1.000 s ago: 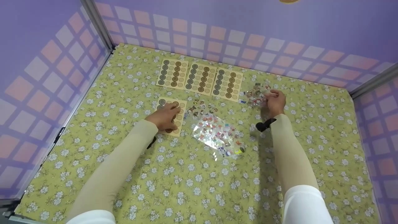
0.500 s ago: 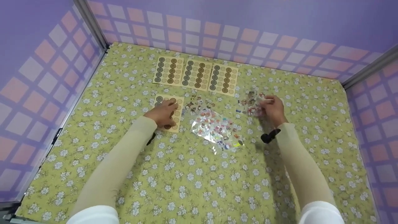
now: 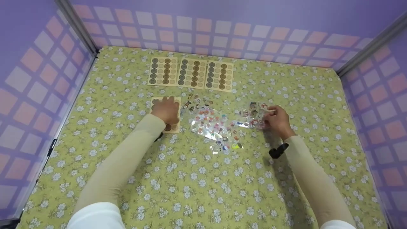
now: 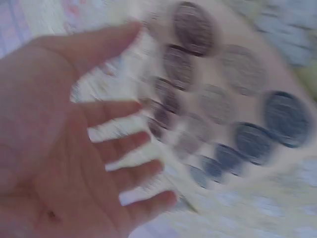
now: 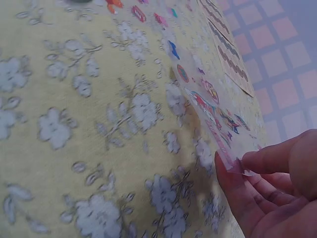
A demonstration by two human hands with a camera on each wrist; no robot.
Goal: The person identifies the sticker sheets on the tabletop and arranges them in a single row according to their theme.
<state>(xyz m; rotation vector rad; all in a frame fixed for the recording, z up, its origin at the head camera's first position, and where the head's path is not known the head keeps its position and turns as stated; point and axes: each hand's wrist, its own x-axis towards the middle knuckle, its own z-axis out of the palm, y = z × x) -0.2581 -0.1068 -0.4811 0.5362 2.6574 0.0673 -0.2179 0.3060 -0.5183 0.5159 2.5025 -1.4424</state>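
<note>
Over my feed I record: tablecloth [image 3: 190, 197], yellow-green with white flowers; cream sheets [image 3: 162, 71], columns of dark grey, brown and pale circles; clear sheets [image 3: 211, 124], multicoloured motifs; walls [image 3: 203, 11], purple with pink and white squares.

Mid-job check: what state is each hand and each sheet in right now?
Left hand: fingers spread over lower coin-print sheet, contact unclear
Lower coin-print sheet: lying on the cloth, partly covered
Right hand: pinching right clear sheet
Right clear sheet: held end raised
Middle clear sheet: lying down, glare across it
Three upper coin-print sheets: flat, in a row
</note>
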